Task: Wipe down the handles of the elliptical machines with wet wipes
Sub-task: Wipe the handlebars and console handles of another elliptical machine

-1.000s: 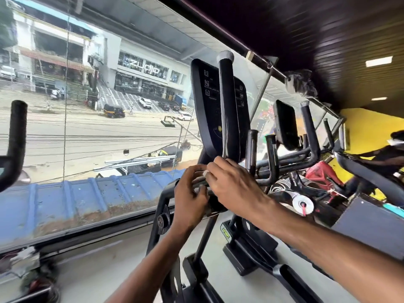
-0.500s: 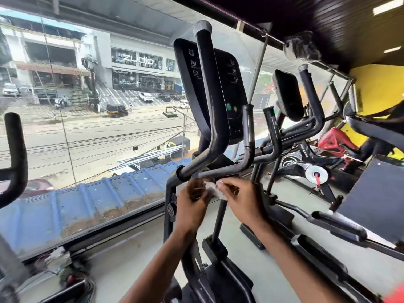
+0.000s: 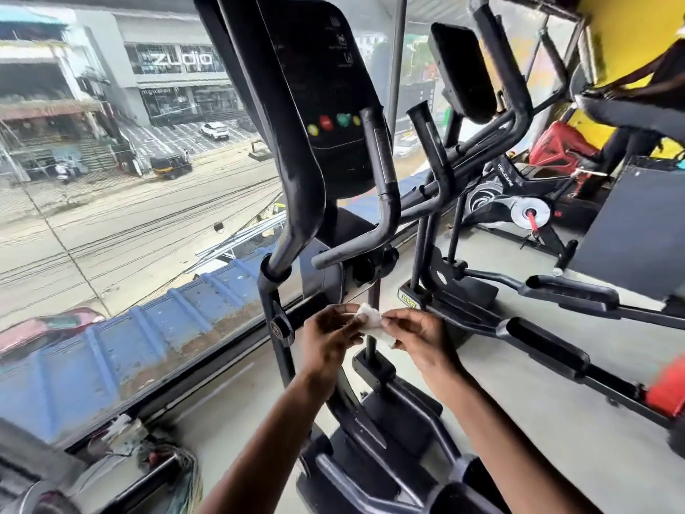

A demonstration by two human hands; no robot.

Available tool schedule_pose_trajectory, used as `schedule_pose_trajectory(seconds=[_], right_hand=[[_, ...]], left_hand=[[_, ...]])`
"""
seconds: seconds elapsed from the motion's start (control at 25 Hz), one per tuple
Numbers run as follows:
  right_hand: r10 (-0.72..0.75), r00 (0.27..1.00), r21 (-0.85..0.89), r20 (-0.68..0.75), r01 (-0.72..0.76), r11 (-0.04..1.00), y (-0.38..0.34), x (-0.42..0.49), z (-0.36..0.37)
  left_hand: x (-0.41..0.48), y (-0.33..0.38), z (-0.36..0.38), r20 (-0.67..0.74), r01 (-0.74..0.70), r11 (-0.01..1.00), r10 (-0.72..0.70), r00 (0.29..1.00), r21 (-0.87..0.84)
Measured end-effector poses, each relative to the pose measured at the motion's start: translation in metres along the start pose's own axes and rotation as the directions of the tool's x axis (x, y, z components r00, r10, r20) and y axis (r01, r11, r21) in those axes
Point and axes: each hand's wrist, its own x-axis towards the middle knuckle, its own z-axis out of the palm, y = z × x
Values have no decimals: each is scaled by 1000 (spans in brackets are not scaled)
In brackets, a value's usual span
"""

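Glossy black plastic console, matt metal handle, soft white wipe

A small, crumpled white wet wipe sits just below the frame's centre, pinched between the left hand and right hand. Above it rise the long black swing handle and the shorter bent handle, neither touching it.

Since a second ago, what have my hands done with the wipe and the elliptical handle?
Both hands came off the handle bar and dropped below it. The left hand and the right hand now pinch the white wet wipe between their fingertips, each holding one side. The handle bar itself and the console above it stayed put.
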Motion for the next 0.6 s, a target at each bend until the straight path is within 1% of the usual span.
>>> schedule_pose_trajectory(seconds=[0.08, 0.12, 0.16, 0.2, 0.24, 0.32, 0.36, 0.4, 0.48, 0.52, 0.6], right_hand=[[20, 998, 42, -56, -18, 999, 8, 8, -7], [-4, 997, 31, -77, 7, 1000, 9, 11, -10], [-60, 994, -23, -95, 58, 998, 11, 16, -16], [-155, 982, -128, -110, 141, 982, 12, 20, -23], [-272, 958, -226, -95, 245, 943, 11, 24, -29], [-483, 876, -373, -18, 442, 816, 6, 33, -40], [-537, 843, -410, 24, 498, 764, 5, 41, -44], [-563, 824, -416, 53, 531, 738, 4, 49, -46], [-582, 811, -393, 51, 552, 735, 2, 66, -49], [-598, 801, -373, 28, 564, 737, 0, 77, -53], [-618, 785, -308, -42, 579, 755, -7, 102, -57]], left_hand=[[6, -2, 10, 49, 52, 996, -49, 998, -67], [8, 0, 16, 71, 61, 995, -55, 996, -85], [12, 0, 24, 74, 58, 996, -53, 996, -64], [18, 0, 31, 62, 39, 999, -38, 997, -20], [24, 2, 39, 37, 7, 999, -9, 999, 45], [41, 7, 55, -8, -64, 984, 66, 998, 163], [49, 10, 64, -20, -90, 978, 96, 995, 190], [57, 13, 73, -21, -110, 976, 116, 993, 187], [70, 19, 86, -13, -131, 983, 134, 991, 129], [77, 20, 92, -34, -147, 979, 153, 988, 145], [90, 26, 105, -142, -217, 934, 264, 954, 283]])
